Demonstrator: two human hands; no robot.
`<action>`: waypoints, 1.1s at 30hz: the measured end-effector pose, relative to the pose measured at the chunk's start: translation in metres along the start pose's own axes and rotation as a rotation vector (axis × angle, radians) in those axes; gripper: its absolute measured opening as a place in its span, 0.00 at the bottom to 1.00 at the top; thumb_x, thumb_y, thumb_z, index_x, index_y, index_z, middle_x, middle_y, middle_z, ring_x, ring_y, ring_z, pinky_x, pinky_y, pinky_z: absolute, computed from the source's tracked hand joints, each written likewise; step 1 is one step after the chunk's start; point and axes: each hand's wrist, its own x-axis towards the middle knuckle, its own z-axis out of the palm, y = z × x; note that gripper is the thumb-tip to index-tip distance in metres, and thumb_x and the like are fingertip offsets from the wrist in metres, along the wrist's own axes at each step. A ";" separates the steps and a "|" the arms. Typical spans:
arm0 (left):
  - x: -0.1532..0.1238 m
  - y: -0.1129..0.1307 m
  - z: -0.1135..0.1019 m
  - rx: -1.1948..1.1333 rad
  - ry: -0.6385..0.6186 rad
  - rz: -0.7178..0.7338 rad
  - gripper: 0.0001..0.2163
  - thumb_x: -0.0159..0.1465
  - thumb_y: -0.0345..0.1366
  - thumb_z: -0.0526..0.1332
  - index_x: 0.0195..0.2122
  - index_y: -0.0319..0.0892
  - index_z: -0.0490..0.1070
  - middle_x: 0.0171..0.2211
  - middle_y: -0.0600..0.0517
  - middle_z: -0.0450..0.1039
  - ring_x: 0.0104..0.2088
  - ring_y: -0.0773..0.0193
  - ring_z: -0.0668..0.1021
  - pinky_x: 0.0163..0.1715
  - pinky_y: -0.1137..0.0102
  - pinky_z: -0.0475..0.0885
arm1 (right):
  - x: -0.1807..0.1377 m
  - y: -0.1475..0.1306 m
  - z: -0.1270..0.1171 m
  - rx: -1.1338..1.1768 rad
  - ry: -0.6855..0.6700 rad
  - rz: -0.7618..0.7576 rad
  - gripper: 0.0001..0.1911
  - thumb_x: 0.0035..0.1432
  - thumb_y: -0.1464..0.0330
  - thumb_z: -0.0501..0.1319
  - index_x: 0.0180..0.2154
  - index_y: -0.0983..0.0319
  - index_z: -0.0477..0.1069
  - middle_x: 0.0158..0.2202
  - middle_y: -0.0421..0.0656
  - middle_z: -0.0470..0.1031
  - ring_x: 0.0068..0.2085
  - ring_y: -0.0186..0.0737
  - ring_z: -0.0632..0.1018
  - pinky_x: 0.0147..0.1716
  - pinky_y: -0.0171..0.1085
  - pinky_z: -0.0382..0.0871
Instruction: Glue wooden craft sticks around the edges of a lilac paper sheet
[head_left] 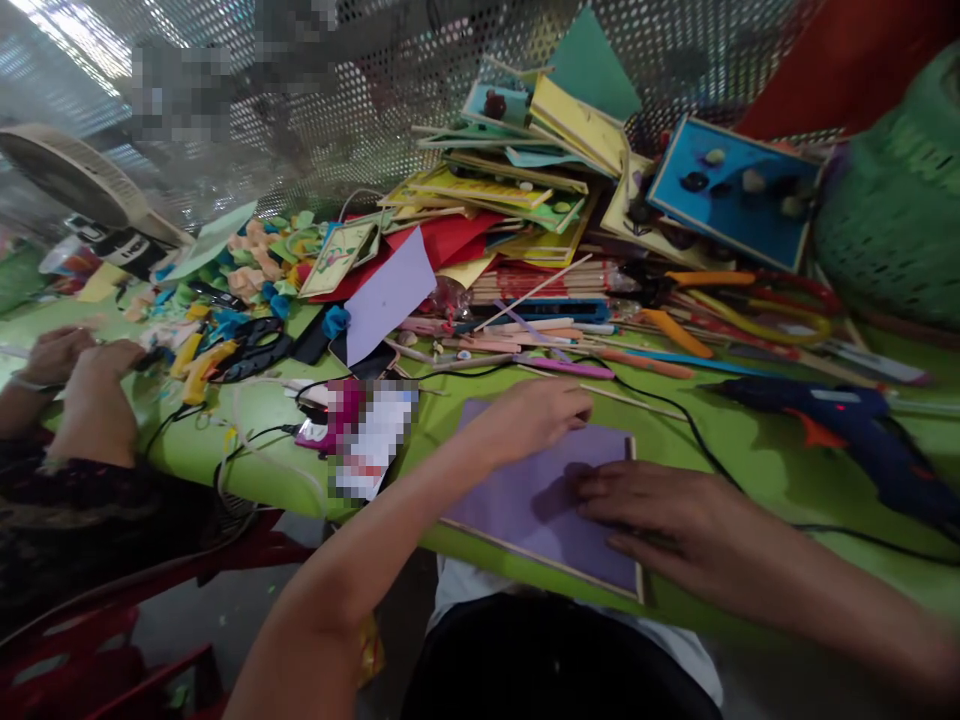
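A purple sheet with thin wooden strips along its edges lies on the green table right in front of me. My left hand rests on its far edge with the fingers curled together; what they hold is hidden. My right hand lies flat on the sheet's right part, fingers stretched out and pressing down. A thin wooden stick lies just beyond the sheet.
A blue glue gun lies at the right, its black cord crossing the table. Behind are wooden sticks, pens, scissors, piled coloured cards and a green basket. Another person's hands work at the left.
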 end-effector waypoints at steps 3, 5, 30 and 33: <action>0.001 -0.002 0.000 -0.054 -0.012 -0.003 0.06 0.73 0.29 0.59 0.42 0.40 0.76 0.42 0.50 0.80 0.45 0.62 0.80 0.47 0.68 0.71 | 0.000 0.001 0.000 0.004 0.000 0.004 0.17 0.67 0.71 0.61 0.54 0.55 0.81 0.57 0.47 0.83 0.55 0.47 0.84 0.57 0.48 0.79; 0.003 -0.002 -0.004 -0.100 -0.036 -0.026 0.06 0.73 0.29 0.59 0.42 0.41 0.76 0.43 0.50 0.80 0.46 0.62 0.80 0.48 0.68 0.71 | 0.000 0.002 -0.001 0.009 -0.004 0.006 0.17 0.67 0.71 0.61 0.54 0.55 0.81 0.57 0.47 0.83 0.56 0.48 0.84 0.57 0.48 0.79; 0.003 0.001 -0.009 -0.103 -0.053 -0.054 0.06 0.73 0.28 0.59 0.43 0.41 0.76 0.44 0.51 0.81 0.48 0.61 0.81 0.51 0.67 0.73 | -0.001 0.002 0.002 0.055 -0.042 0.083 0.17 0.67 0.69 0.62 0.54 0.51 0.81 0.59 0.44 0.82 0.58 0.48 0.82 0.58 0.47 0.78; 0.004 0.001 -0.009 -0.114 -0.055 -0.053 0.07 0.73 0.28 0.59 0.43 0.41 0.77 0.43 0.51 0.81 0.48 0.61 0.81 0.51 0.67 0.73 | 0.000 0.002 0.001 0.069 -0.033 0.074 0.17 0.66 0.68 0.62 0.54 0.52 0.81 0.58 0.44 0.83 0.57 0.48 0.83 0.58 0.47 0.79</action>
